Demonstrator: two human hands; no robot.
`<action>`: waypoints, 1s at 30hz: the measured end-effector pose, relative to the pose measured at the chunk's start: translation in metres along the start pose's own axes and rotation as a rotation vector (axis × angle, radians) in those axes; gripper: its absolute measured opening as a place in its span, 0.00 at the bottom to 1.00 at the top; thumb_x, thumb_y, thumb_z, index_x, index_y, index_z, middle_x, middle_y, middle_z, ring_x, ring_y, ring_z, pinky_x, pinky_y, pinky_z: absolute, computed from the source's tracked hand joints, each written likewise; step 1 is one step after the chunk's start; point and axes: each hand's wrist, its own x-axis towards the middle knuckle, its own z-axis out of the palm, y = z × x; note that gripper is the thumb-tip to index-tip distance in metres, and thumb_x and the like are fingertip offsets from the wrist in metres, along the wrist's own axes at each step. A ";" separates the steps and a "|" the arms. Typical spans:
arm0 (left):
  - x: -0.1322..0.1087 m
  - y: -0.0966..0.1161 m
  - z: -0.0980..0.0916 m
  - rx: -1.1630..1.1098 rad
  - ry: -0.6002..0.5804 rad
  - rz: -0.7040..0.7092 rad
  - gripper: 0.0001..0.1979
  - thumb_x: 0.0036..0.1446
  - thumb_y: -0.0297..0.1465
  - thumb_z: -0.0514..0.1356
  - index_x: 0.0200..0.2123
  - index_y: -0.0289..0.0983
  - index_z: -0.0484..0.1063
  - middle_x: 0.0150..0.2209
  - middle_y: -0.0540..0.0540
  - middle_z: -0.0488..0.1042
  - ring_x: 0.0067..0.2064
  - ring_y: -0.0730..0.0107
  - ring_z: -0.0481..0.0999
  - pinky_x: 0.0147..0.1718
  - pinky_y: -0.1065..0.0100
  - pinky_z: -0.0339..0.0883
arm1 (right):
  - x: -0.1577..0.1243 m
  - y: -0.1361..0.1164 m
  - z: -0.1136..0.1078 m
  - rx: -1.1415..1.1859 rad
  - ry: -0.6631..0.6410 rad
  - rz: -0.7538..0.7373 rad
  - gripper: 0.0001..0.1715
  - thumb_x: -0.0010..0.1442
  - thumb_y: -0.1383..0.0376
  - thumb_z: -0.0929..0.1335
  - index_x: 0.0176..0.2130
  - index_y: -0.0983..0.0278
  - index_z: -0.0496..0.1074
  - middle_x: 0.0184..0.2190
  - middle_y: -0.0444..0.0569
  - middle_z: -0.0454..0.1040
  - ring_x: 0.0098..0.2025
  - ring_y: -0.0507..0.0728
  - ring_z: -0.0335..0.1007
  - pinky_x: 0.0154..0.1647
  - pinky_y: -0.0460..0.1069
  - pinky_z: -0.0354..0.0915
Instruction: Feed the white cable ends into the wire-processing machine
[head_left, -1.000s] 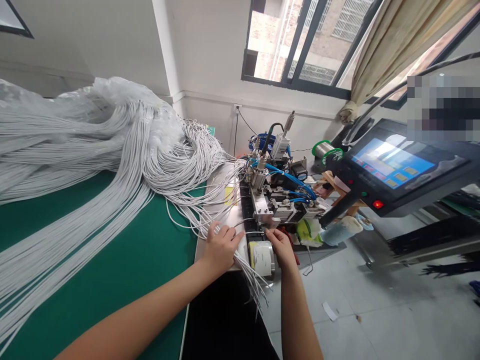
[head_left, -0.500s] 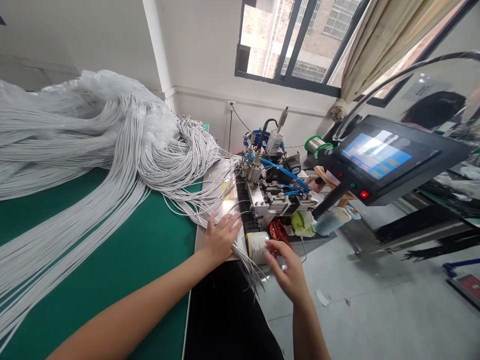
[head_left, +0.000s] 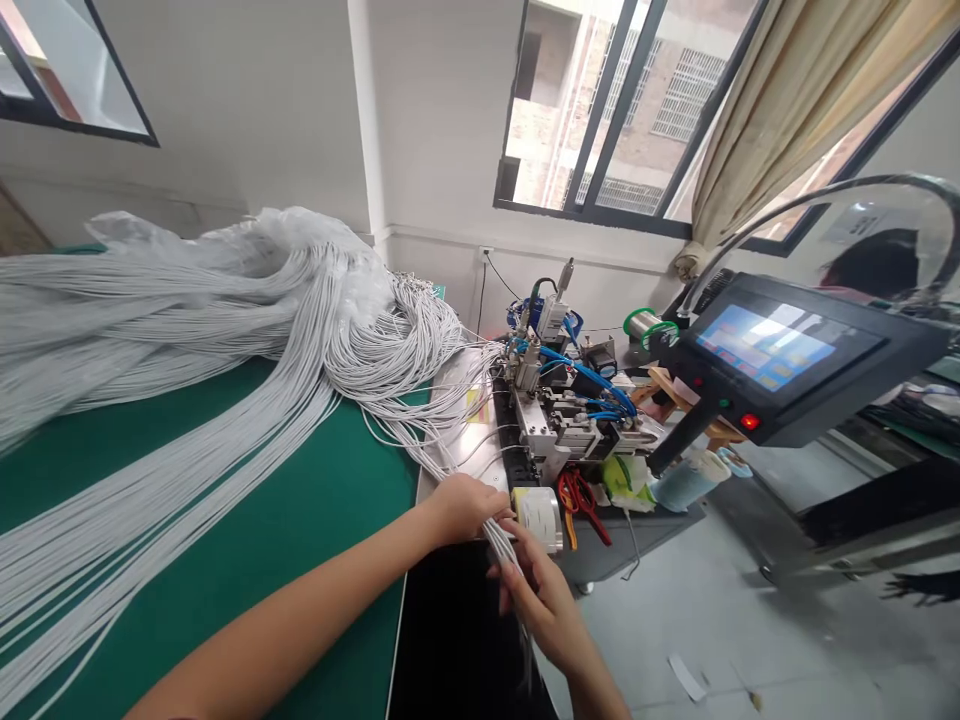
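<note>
A bundle of thin grey-white cables (head_left: 499, 541) runs over the front edge of the metal plate (head_left: 480, 462). My left hand (head_left: 463, 506) is closed round the bundle near that edge. Just below it, my right hand (head_left: 536, 590) wraps its fingers round the same cables, whose loose ends hang down over my dark-clothed lap. Beyond my hands stands a small machine (head_left: 547, 400) with metal cylinders and blue air tubes. Beside my right hand is a roll of clear tape (head_left: 538, 515) with a white label.
A large heap of the same cables, partly under clear plastic (head_left: 360, 290), covers the green table (head_left: 330, 490). A touch screen panel (head_left: 780, 350) stands right of the machine. Red-handled pliers (head_left: 581, 500) and a green-rimmed wire spool (head_left: 643, 326) are near it. Another person's head (head_left: 874, 265) shows behind the panel.
My right hand has moved left from beside the tape roll and closed on the cables. My left hand, formerly spread flat over the bundle, now grips it. The view has shifted.
</note>
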 end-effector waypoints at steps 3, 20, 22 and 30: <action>0.008 -0.007 0.001 0.060 -0.078 0.002 0.08 0.62 0.34 0.54 0.31 0.38 0.68 0.25 0.50 0.74 0.25 0.69 0.74 0.22 0.72 0.59 | 0.001 0.006 0.000 0.000 0.033 0.046 0.18 0.66 0.53 0.60 0.48 0.60 0.68 0.24 0.43 0.68 0.19 0.50 0.59 0.21 0.46 0.56; 0.038 -0.025 -0.018 0.134 0.079 0.166 0.09 0.58 0.26 0.54 0.43 0.38 0.68 0.33 0.48 0.72 0.36 0.66 0.70 0.40 0.63 0.62 | 0.006 0.002 -0.004 -0.165 0.262 0.030 0.22 0.67 0.52 0.57 0.28 0.62 0.63 0.19 0.40 0.56 0.20 0.50 0.52 0.21 0.46 0.50; 0.036 -0.004 -0.020 0.114 0.148 0.310 0.08 0.61 0.27 0.52 0.43 0.39 0.68 0.31 0.49 0.71 0.34 0.69 0.69 0.37 0.65 0.61 | -0.002 -0.004 -0.009 -0.162 0.249 0.050 0.22 0.68 0.52 0.57 0.29 0.62 0.64 0.18 0.40 0.56 0.19 0.50 0.51 0.20 0.45 0.49; 0.017 0.031 -0.003 0.064 0.309 0.380 0.07 0.64 0.28 0.52 0.42 0.40 0.68 0.22 0.54 0.65 0.24 0.74 0.65 0.23 0.69 0.53 | -0.031 -0.047 -0.034 -0.397 -0.005 0.098 0.20 0.67 0.57 0.59 0.28 0.63 0.67 0.20 0.42 0.66 0.22 0.51 0.63 0.24 0.45 0.57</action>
